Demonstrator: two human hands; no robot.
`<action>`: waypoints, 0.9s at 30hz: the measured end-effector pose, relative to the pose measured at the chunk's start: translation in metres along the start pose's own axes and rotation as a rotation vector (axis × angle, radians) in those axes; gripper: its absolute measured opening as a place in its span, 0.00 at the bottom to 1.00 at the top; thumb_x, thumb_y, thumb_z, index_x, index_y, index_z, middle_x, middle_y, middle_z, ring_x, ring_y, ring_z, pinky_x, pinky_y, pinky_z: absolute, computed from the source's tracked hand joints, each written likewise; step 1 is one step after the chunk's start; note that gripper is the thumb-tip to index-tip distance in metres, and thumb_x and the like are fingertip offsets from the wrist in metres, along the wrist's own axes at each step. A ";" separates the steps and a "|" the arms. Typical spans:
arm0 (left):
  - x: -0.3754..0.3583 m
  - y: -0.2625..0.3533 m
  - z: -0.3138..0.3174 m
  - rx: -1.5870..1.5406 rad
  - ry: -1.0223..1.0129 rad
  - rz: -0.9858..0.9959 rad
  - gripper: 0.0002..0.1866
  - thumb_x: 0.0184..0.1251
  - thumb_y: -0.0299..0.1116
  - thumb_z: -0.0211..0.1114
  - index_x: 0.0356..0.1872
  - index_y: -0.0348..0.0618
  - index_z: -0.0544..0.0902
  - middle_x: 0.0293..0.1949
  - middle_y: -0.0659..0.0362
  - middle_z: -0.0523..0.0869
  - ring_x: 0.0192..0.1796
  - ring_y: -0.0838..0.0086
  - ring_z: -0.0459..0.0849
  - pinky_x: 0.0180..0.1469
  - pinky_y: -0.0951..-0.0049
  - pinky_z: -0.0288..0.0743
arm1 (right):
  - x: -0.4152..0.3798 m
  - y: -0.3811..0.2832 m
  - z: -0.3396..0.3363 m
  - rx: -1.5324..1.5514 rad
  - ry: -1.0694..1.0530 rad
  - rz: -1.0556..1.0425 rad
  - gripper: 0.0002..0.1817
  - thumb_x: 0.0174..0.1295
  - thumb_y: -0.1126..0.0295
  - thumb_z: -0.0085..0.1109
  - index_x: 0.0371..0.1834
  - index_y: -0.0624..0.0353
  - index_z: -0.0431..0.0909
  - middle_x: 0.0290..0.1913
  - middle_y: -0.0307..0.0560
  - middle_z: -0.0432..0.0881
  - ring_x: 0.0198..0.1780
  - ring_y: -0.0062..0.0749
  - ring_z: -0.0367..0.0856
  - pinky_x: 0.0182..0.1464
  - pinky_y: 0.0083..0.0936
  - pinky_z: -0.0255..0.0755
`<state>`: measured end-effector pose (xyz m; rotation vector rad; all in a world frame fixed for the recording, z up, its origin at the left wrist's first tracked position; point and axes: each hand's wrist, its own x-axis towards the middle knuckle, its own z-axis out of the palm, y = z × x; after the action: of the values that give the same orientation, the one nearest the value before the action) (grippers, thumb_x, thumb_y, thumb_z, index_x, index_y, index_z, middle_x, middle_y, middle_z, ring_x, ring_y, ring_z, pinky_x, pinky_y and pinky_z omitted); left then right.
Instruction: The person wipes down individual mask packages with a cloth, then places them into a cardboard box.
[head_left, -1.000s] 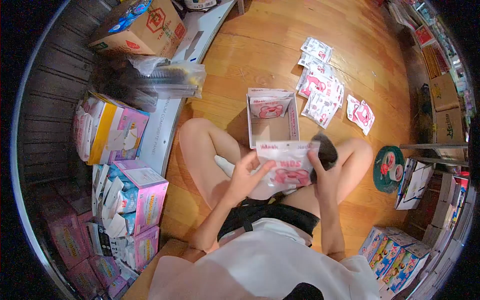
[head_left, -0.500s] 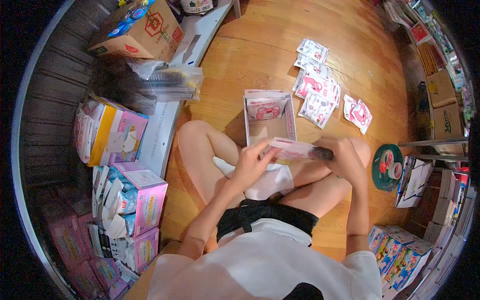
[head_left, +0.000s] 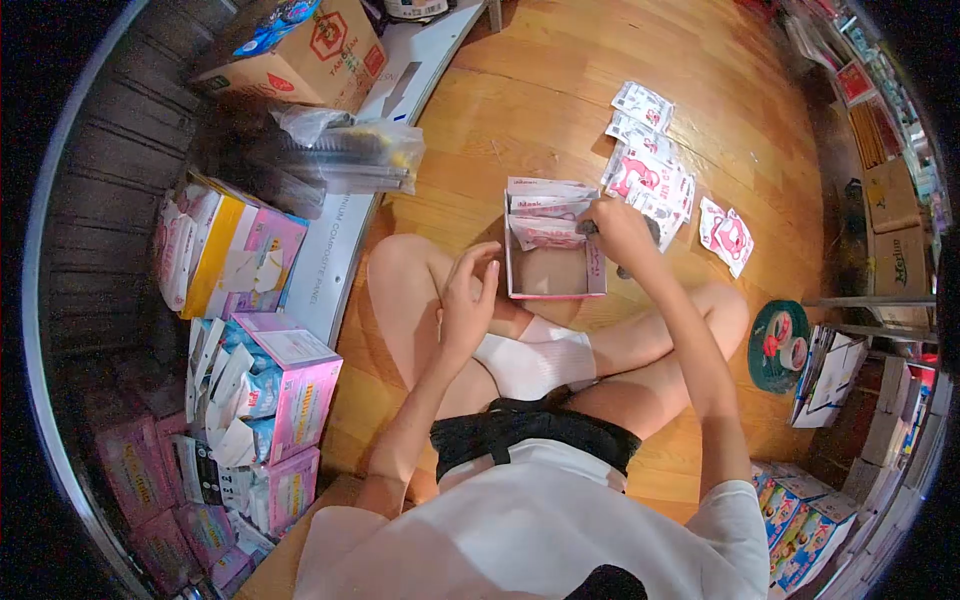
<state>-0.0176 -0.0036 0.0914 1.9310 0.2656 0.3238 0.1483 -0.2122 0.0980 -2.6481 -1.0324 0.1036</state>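
Note:
On the floor in front of my crossed legs stands an open box (head_left: 512,268), with several white and pink packets (head_left: 548,238) upright at its far end. My right hand (head_left: 618,232) is closed at the box's far right corner, by the right end of the nearest packet. It grips a dark grey thing (head_left: 654,233) whose kind I cannot make out; whether it also pinches the packet is hidden. My left hand (head_left: 468,300) is left of the box, holding nothing, fingers apart.
More pink-bear packets (head_left: 648,170) overlap on the floor right of the box, with a single packet (head_left: 726,236) apart. A green round tray (head_left: 768,372) with tape rolls lies at right. Pink boxes (head_left: 308,395) and a cardboard carton (head_left: 318,70) line the left.
The packet held between both hands over my lap is now in the box. My right hand moved forward with the dark thing; my left let go and drew back left.

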 end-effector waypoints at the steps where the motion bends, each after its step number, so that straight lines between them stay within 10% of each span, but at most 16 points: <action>1: -0.003 0.001 0.002 -0.028 -0.018 -0.029 0.11 0.70 0.26 0.57 0.51 0.36 0.78 0.48 0.51 0.83 0.52 0.64 0.82 0.56 0.68 0.73 | 0.003 0.005 0.012 -0.043 -0.010 0.006 0.15 0.43 0.78 0.63 0.36 0.53 0.88 0.31 0.55 0.84 0.36 0.49 0.85 0.40 0.40 0.79; 13: 0.008 -0.020 0.053 0.111 -0.435 0.236 0.11 0.72 0.28 0.52 0.49 0.34 0.77 0.47 0.45 0.80 0.52 0.51 0.79 0.55 0.62 0.74 | -0.001 0.012 0.022 0.012 0.049 0.108 0.20 0.39 0.81 0.58 0.39 0.56 0.87 0.37 0.54 0.83 0.39 0.51 0.83 0.42 0.38 0.78; 27: 0.054 -0.062 0.101 0.397 -0.691 0.095 0.18 0.71 0.37 0.54 0.55 0.35 0.76 0.52 0.39 0.79 0.56 0.46 0.77 0.60 0.56 0.70 | -0.055 0.064 -0.035 0.076 0.348 0.526 0.14 0.51 0.70 0.66 0.43 0.59 0.84 0.35 0.59 0.85 0.35 0.49 0.85 0.39 0.37 0.77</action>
<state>0.0659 -0.0498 0.0031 2.3199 -0.2378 -0.3690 0.1549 -0.3025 0.1105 -2.6675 -0.2097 -0.1968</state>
